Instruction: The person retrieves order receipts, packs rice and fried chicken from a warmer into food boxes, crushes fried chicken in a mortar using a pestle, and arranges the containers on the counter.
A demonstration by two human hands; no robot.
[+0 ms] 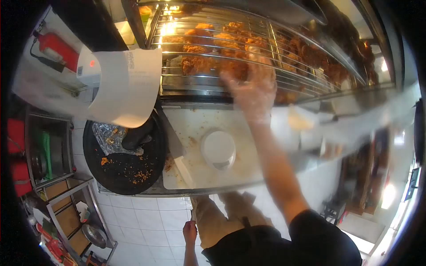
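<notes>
My right hand (255, 91), in a clear plastic glove, reaches into the lit display case. Its thumb and fingers curve around a piece of fried chicken (236, 70); motion blurs the fingertips. More browned pieces of fried chicken (197, 55) lie behind and beside it on the wire rack (173, 82). Low at my side hangs my left hand (190, 231), fingers curled closed, and whatever may be in it is hidden. Below the case, a white cutting board (248, 175) bears a round white lid-like object (218, 148) and a knife with a pale handle (184, 172).
Left of the board sits a round black tray (100, 170) with crumbs, crumpled foil (106, 135) and a dark object. A curved white panel (128, 86) stands above it. A fire extinguisher (57, 48) hangs on the wall. Metal shelving (82, 201) stands at lower left.
</notes>
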